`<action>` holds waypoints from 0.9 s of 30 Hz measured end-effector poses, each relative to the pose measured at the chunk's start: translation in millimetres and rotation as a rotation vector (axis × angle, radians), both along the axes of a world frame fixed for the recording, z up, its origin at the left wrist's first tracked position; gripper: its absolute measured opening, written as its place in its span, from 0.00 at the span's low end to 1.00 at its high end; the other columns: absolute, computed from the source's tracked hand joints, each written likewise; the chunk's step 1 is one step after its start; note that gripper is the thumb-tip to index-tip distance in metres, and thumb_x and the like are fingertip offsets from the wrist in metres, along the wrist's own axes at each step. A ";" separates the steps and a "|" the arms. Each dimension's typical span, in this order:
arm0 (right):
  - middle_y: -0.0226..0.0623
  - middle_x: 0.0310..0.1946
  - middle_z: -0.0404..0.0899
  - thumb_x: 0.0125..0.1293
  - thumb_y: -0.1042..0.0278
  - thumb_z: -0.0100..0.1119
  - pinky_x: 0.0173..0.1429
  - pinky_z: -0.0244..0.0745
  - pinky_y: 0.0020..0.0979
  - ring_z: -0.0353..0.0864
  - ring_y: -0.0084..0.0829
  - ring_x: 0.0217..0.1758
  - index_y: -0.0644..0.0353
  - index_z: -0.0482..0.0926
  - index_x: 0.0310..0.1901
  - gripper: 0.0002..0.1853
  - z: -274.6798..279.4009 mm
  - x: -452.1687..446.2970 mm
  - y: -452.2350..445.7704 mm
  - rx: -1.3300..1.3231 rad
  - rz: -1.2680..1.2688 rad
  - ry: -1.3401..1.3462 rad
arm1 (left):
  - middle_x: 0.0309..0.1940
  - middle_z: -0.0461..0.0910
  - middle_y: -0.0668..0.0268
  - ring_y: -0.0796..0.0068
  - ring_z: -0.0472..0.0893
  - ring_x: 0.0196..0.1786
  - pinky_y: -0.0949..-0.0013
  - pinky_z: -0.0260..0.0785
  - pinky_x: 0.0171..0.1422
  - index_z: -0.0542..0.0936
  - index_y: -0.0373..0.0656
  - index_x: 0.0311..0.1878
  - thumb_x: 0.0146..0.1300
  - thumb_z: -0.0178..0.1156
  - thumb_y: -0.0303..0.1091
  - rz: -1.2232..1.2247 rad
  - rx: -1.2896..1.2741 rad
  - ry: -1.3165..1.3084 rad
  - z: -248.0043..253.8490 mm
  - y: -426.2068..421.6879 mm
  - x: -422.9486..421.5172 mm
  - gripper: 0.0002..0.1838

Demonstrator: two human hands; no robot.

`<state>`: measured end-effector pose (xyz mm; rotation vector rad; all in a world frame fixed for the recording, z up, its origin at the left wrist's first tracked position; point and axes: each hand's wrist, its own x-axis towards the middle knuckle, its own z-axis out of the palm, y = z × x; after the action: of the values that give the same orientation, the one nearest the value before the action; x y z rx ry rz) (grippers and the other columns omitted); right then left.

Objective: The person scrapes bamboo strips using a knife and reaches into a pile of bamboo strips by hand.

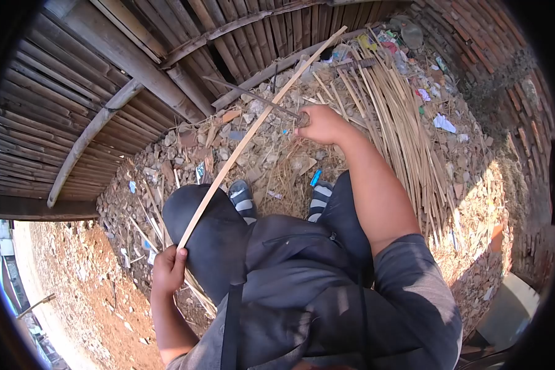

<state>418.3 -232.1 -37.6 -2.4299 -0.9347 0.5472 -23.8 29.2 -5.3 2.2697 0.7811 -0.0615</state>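
Observation:
A long, pale bamboo strip [231, 161] slants from the lower left to the upper right, passing over my left knee. Its lower end is pinched between the thumb and fingers of my left hand [168, 269]. My right hand [319, 125] is closed around the handle of a long, thin dark blade [253, 96], which points to the upper left. The blade meets or crosses the strip above its middle; whether they touch is hard to tell.
A heap of long bamboo strips [398, 123] lies at the right on rubble. A slatted bamboo wall [61, 117] stands at the upper left and a brick wall [484, 37] at the right. Litter and a blue object [316, 177] lie on the ground.

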 end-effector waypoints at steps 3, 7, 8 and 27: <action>0.57 0.60 0.82 0.59 0.55 0.73 0.68 0.76 0.43 0.82 0.53 0.64 0.63 0.79 0.66 0.35 -4.4 9.7 -8.4 0.000 -0.094 0.006 | 0.16 0.68 0.64 0.76 0.66 0.24 0.63 0.60 0.29 0.73 0.35 0.28 0.78 0.59 0.51 -0.002 -0.017 -0.010 -1.4 0.8 -0.9 0.29; 0.56 0.61 0.82 0.59 0.55 0.72 0.67 0.77 0.44 0.81 0.53 0.64 0.61 0.80 0.64 0.32 0.7 -2.3 -2.9 -0.042 -0.061 0.026 | 0.16 0.68 0.64 0.76 0.65 0.24 0.63 0.60 0.29 0.72 0.35 0.28 0.78 0.59 0.52 0.004 -0.025 -0.014 0.0 -0.1 0.6 0.29; 0.56 0.61 0.82 0.59 0.55 0.72 0.67 0.77 0.44 0.81 0.53 0.64 0.60 0.81 0.63 0.31 1.7 -7.2 0.4 -0.057 -0.035 0.023 | 0.16 0.67 0.64 0.76 0.65 0.24 0.63 0.60 0.29 0.72 0.35 0.28 0.78 0.59 0.52 0.007 -0.025 -0.007 0.5 -0.2 0.3 0.29; 0.53 0.60 0.83 0.60 0.54 0.72 0.69 0.76 0.43 0.82 0.52 0.64 0.59 0.80 0.65 0.32 -0.7 -3.4 2.3 -0.032 -0.037 0.052 | 0.16 0.69 0.63 0.75 0.67 0.24 0.63 0.61 0.29 0.73 0.35 0.28 0.77 0.59 0.50 -0.004 -0.005 -0.006 2.5 -0.6 0.9 0.27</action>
<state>414.8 -229.7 -38.3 -2.4445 -0.8638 0.6132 -22.9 28.6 -2.8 2.2663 0.7718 -0.0579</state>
